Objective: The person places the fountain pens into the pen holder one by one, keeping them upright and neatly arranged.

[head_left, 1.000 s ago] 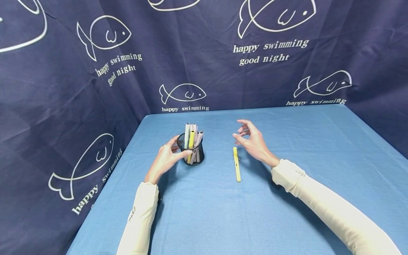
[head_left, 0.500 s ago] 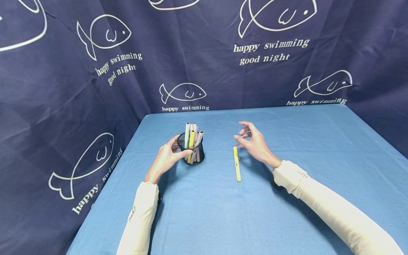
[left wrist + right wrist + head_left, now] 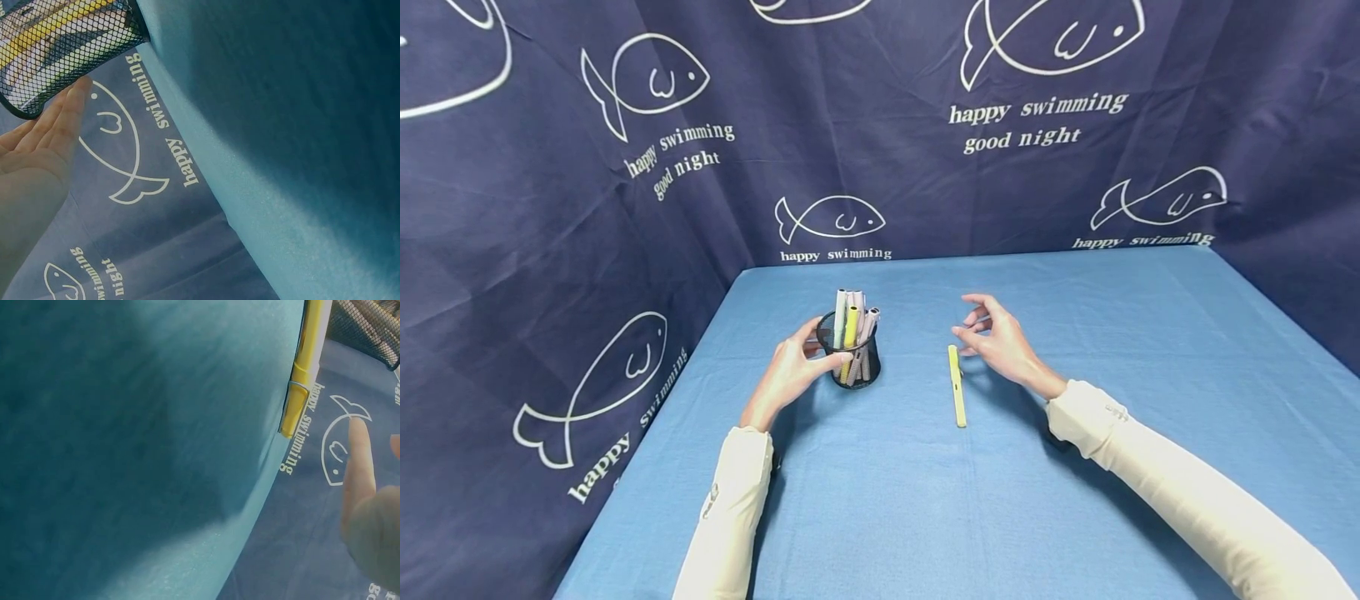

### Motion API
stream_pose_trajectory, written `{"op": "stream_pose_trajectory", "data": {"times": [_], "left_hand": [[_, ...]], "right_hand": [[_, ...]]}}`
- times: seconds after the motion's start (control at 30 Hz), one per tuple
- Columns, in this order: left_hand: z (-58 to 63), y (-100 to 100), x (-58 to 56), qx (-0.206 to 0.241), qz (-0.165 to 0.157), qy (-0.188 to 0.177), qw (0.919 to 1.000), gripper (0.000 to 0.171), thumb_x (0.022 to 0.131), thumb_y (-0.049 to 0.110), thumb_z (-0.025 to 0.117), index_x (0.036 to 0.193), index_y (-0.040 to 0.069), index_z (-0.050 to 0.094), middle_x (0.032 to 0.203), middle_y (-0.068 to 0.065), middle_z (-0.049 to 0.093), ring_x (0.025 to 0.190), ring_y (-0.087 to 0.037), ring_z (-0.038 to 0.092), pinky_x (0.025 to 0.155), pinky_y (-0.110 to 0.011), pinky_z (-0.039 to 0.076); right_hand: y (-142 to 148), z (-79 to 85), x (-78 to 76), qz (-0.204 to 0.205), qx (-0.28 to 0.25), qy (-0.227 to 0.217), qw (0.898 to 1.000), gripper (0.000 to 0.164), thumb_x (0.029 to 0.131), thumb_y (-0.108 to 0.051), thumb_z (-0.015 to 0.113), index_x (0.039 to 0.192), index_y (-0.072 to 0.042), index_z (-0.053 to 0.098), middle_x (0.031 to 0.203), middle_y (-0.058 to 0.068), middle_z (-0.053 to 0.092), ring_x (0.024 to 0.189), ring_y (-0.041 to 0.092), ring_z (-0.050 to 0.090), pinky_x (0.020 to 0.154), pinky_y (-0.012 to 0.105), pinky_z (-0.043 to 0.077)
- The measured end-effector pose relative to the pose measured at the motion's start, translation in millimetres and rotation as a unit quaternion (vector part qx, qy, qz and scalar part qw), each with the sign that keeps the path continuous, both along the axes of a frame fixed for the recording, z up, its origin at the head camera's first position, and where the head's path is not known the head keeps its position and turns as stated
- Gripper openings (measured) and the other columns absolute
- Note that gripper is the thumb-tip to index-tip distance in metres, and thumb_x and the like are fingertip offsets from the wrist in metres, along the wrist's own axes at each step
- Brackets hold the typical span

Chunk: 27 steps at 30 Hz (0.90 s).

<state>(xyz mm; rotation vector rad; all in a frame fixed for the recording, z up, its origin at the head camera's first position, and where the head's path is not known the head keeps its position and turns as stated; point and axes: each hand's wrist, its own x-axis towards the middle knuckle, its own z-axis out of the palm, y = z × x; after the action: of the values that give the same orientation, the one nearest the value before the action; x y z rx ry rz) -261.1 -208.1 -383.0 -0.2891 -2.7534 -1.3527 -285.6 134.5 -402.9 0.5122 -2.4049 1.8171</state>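
Observation:
My left hand (image 3: 787,367) holds a black mesh pen holder (image 3: 873,372), thumb across its near side and fingers round the far left. Inside stand several pens, one with a yellow cap (image 3: 851,327), others white or pale. In the left wrist view, fingertips touch the mesh wall (image 3: 81,69). To the right, a yellow pen (image 3: 957,386) lies lengthwise on the cloth. Just beyond its far end hovers my right hand (image 3: 1000,343), fingers loosely bent, holding nothing. The right wrist view catches the capped pen's clip end (image 3: 297,406) apart from the thumb (image 3: 359,462).
A blue cloth (image 3: 880,500) covers the table. Dark blue curtains (image 3: 917,192) with white fish drawings rise behind it and along its left side. Both forearms wear cream sleeves (image 3: 1187,492).
My right hand has come slightly down and to the right, closer to the lying pen. The left hand, pen holder and yellow pen stay where they were.

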Motion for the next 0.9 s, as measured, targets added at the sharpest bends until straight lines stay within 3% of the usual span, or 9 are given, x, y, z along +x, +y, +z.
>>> {"op": "stream_pose_trajectory", "data": {"times": [0.43,0.9], "left_hand": [[0.1,-0.9,-0.2,-0.001,-0.004,0.001,1.0000,0.087,0.087,0.038,0.085,0.156,0.006,0.043,0.141,-0.023,0.060,0.124,-0.035,0.063,0.104,-0.049,0.049],[0.2,-0.9,0.2,0.002,-0.004,-0.004,1.0000,0.088,0.087,0.039,0.085,0.157,0.007,0.042,0.143,-0.020,0.058,0.125,-0.035,0.062,0.105,-0.049,0.049]], "right_hand": [[1.8,3.0,3.5,0.008,0.015,-0.063,0.998,0.059,0.099,-0.001,0.068,0.150,0.005,0.041,0.108,0.020,0.053,0.100,0.049,0.062,0.075,0.044,0.063],[3.1,-1.0,5.1,0.035,0.006,-0.124,0.992,0.062,0.101,0.001,0.062,0.154,0.010,0.031,0.110,0.024,0.055,0.104,0.046,0.062,0.081,0.044,0.062]]}}
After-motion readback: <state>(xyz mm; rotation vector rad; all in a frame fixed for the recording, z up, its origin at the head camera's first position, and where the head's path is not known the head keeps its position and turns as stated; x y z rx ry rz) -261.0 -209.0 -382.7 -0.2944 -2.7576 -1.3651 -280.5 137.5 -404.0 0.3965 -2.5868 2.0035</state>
